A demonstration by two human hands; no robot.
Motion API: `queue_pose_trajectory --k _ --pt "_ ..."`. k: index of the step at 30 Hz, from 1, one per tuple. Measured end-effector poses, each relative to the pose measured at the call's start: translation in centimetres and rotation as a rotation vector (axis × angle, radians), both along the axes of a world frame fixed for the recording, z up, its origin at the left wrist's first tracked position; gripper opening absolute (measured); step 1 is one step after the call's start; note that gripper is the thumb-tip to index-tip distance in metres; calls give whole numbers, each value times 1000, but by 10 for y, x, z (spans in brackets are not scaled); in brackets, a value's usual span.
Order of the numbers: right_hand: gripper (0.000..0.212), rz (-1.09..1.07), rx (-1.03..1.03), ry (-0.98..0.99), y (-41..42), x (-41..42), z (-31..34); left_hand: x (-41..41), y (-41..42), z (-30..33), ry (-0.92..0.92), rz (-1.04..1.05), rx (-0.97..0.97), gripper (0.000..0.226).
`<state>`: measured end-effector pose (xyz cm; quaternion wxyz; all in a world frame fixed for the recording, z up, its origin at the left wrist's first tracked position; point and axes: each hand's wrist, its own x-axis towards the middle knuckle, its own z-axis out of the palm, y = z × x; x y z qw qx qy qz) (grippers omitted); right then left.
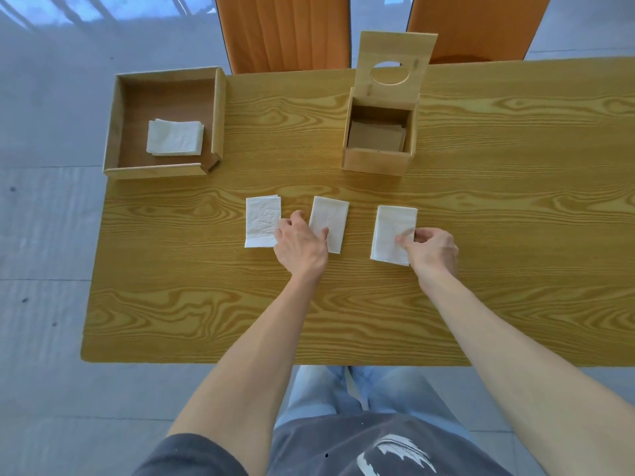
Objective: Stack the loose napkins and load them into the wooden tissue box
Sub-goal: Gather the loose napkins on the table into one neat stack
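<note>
Three folded white napkins lie in a row on the wooden table: a left napkin [262, 219], a middle napkin [330, 218] and a right napkin [391, 231]. My left hand [300, 247] rests between the left and middle napkins, with fingers spread and touching both their edges. My right hand [431, 250] pinches the right edge of the right napkin. Behind them stands the wooden tissue box [376, 159], its lid with a round hole [395, 51] swung up and the inside showing.
A shallow wooden tray [161, 171] at the back left holds a small stack of napkins [174, 137]. Two orange chairs [285, 29] stand beyond the table's far edge. The table's near edge [240, 361] is just in front of my legs.
</note>
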<state>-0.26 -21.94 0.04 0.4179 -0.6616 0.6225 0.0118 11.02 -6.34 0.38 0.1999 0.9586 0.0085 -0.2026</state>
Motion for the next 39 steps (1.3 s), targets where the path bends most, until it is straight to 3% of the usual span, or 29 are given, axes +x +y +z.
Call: queue_pose_trajectory --k 8,16,20,29,35,39 --pt "29 49 17 20 4 9 3 8 1 -5 130 101 -130 35" --pt "30 38 19 -5 3 8 4 -4 0 6 293 356 -653 23" --pt "26 40 23 -20 0 6 3 -12 -10 13 400 394 -793 25" --pt "18 27 55 -76 -6 3 -3 -35 -32 13 494 326 -799 25" --pt "2 -1 100 -107 -11 1 -7 -43 -45 5 528 329 -764 30" --pt "18 -12 113 -111 -13 2 -8 -46 -51 0 525 314 -728 31"
